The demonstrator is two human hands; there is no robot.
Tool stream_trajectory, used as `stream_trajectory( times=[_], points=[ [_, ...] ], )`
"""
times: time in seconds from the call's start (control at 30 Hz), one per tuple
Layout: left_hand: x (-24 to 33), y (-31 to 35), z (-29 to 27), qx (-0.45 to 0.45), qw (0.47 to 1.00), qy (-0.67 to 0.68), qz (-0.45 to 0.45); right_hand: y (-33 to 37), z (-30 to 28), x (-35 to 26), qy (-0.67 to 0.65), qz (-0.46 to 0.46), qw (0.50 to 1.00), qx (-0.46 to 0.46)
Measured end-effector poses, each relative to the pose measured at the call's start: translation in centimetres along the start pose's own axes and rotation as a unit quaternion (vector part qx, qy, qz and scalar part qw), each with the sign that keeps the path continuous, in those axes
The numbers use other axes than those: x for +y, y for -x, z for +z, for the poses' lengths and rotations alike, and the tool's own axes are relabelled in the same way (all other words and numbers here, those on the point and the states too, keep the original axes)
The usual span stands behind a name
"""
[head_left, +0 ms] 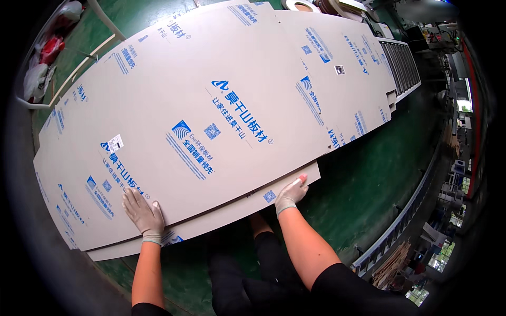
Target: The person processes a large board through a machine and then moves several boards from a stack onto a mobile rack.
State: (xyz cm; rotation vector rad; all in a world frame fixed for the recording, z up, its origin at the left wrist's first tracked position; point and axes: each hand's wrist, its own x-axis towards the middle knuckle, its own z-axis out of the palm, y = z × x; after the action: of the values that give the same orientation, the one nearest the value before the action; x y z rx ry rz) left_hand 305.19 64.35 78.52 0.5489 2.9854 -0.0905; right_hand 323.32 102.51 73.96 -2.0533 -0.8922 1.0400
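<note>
A large pale board with blue printing lies in front of me. Under its near edge a second pale board sticks out as a narrow strip toward me. My left hand, in a thin whitish glove, rests flat on the upper board near that edge, fingers stretched out. My right hand, gloved with a bare thumb tip, grips the near edge of the lower board by its right end. The thumb is on top; the other fingers are mostly hidden. A small label is stuck on the upper board.
Another printed board adjoins at the right, beside a roller conveyor. Bent metal tubing and red and white bags are at the far left. Wood strips lie at the lower right, past the green floor.
</note>
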Motion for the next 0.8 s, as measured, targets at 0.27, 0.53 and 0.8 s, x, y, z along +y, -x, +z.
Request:
stream_trajectory(
  times=[0.27,0.53,0.8],
  points=[
    [0.0,0.3,-0.8,-0.051,0.998,0.018,-0.022,0.3,0.1,0.1,0.045,-0.007,0.998,0.037],
    [-0.1,-0.5,-0.7,-0.106,0.993,0.028,-0.034,-2.3,0.0,1.5,0.057,-0.025,0.998,0.015],
    [-1.7,0.6,-1.0,-0.095,0.983,0.159,-0.011,-6.4,-0.4,3.1,0.045,0.036,0.997,-0.043]
  ],
)
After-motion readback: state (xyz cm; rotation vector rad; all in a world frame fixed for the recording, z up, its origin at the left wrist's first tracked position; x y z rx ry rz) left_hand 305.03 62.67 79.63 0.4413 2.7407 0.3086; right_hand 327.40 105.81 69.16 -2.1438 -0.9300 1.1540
